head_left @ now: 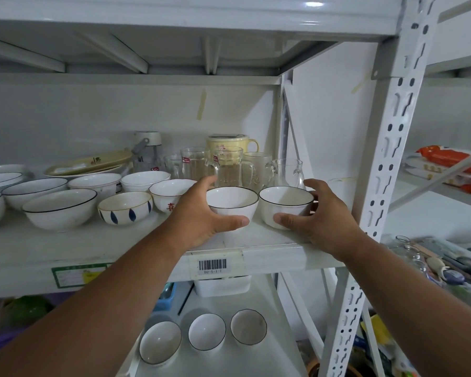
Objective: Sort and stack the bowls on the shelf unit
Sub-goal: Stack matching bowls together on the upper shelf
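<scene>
Two small white bowls with dark rims stand side by side near the front right of the white shelf (269, 250). My left hand (201, 213) grips the left bowl (232, 200), thumb on its front and fingers round the back. My right hand (321, 213) holds the right bowl (285, 201) the same way. To the left stand a bowl with red characters (167, 195), a bowl with blue leaf marks (125, 208) and several larger white bowls with dark rims (60, 209). On the shelf below sit three small white bowls (206, 331).
Glass mugs (229, 167) and a yellow lidded cup (229, 142) stand right behind the two held bowls. Plates (87, 164) are stacked at the back left. A perforated white upright (386, 164) rises just right of my right hand. The upper shelf hangs close overhead.
</scene>
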